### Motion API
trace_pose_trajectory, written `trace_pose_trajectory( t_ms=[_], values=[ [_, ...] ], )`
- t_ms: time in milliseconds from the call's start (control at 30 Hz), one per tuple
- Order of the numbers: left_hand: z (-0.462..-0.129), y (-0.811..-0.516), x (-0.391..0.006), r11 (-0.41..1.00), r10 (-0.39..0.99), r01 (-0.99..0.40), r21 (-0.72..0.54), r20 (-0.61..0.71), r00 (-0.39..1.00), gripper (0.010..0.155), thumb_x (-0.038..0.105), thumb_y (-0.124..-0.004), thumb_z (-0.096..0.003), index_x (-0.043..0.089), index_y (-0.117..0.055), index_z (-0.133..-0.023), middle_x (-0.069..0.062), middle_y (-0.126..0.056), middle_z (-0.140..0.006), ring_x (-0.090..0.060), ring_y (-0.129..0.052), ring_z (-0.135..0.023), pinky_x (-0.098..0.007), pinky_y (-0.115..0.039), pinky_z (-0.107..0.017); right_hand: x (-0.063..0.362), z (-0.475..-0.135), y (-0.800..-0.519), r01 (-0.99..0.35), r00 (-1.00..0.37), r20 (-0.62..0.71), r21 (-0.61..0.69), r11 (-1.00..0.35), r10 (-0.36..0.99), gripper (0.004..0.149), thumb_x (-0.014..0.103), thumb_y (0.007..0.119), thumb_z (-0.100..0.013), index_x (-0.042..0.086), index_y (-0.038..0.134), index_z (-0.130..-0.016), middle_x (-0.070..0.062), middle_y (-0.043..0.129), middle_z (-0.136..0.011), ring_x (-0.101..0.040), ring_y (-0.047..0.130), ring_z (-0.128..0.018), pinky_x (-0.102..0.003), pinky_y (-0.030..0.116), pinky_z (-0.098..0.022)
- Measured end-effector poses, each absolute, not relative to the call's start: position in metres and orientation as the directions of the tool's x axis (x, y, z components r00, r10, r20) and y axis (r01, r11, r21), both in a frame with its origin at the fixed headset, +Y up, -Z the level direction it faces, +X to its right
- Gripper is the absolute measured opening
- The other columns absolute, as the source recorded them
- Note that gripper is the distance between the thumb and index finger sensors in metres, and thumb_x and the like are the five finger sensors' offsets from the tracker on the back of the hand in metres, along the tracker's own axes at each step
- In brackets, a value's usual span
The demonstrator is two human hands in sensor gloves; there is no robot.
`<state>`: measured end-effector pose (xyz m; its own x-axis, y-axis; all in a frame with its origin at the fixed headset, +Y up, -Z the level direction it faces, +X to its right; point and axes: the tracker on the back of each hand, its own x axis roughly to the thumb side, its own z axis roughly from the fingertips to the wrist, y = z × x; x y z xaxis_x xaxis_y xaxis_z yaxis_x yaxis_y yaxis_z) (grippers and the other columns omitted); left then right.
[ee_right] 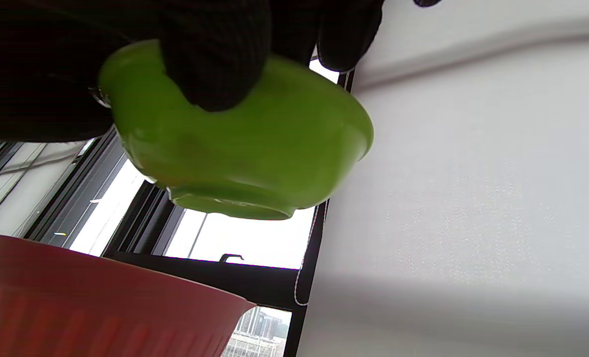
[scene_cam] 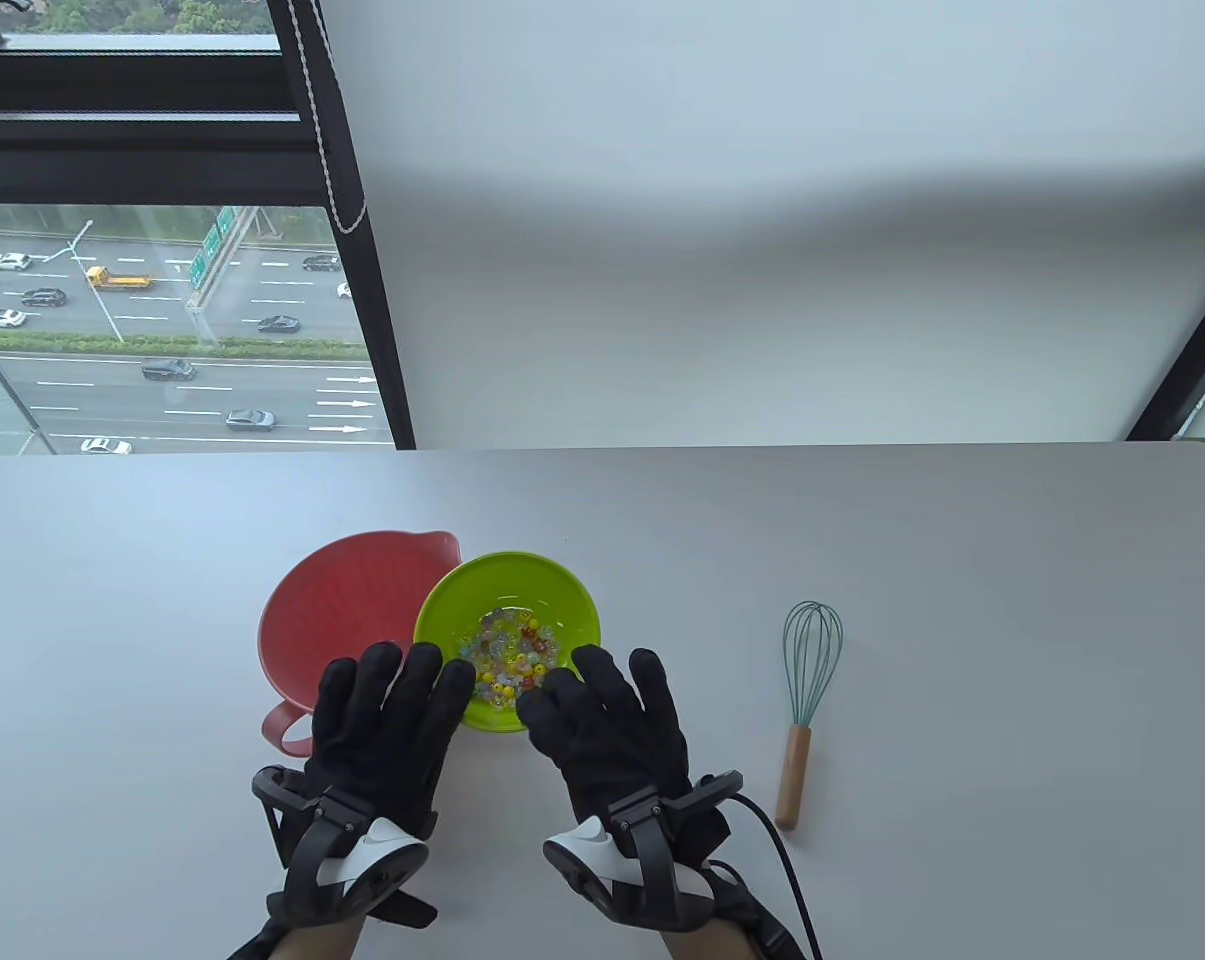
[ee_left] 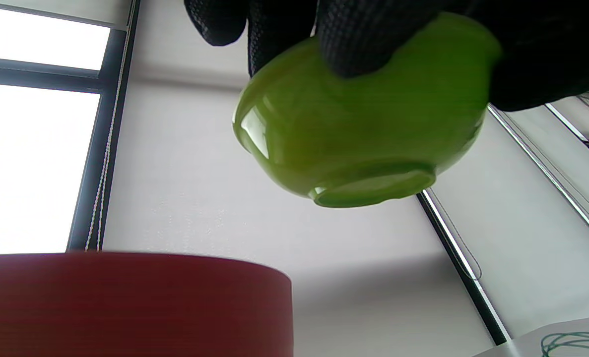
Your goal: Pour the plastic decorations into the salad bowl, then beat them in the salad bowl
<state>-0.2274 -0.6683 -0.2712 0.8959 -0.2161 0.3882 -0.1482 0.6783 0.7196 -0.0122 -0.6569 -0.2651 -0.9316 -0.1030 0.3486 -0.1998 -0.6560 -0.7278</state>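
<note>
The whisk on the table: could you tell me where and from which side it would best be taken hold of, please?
Probably by the wooden handle, coming from above with the right hand, which is nearer. The whisk lies flat on the table, handle toward the person and teal wire head pointing away, with bare table around it.

No legible text, label or number anywhere.
</note>
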Motion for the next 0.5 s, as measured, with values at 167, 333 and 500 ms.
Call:
trace_pose_trajectory(
  t_ms=[167,333,500],
  values=[
    [-0.266,-0.665,-0.228,0.644,-0.266,-0.153,0.75,0.407,0.874,0.046,0.037,-0.071,-0.0549,0.035,-0.074,-0.1,0.003,-0.072,-0.105,-0.031,-0.052,-0.105,-0.059,-0.034,-0.079,-0.008,-0.267,-0.658,-0.23,-0.928,0.366,-0.715,-0.66,-0.073,0.037,0.042,0.084,-0.048,0.048,0.077,-0.084,0.02,0.076,-0.095,-0.017,0.063,-0.101,-0.053,0.039,-0.081],
    [-0.262,-0.66,-0.225,0.611,-0.307,-0.152,0.777,0.41,0.859,0.043,0.037,-0.072,-0.0527,0.037,-0.079,-0.095,0.006,-0.077,-0.099,-0.029,-0.058,-0.103,-0.059,-0.037,-0.08,-0.003,-0.268,-0.656,-0.261,-0.925,0.379,-0.712,-0.652,-0.043,0.037,0.042,0.085,-0.048,0.049,0.077,-0.084,0.022,0.076,-0.096,-0.015,0.063,-0.101,-0.052,0.04,-0.08],
    [-0.262,-0.657,-0.227,0.588,-0.315,-0.127,0.799,0.37,0.874,0.044,0.037,-0.072,-0.0512,0.034,-0.083,-0.093,0.007,-0.083,-0.093,-0.028,-0.062,-0.101,-0.059,-0.038,-0.079,0.005,-0.275,-0.661,-0.249,-0.941,0.34,-0.703,-0.666,-0.007,0.064,0.044,0.086,-0.049,0.042,0.053,-0.104,0.013,0.052,-0.113,-0.022,0.05,-0.106,-0.053,0.038,-0.08]
  ],
)
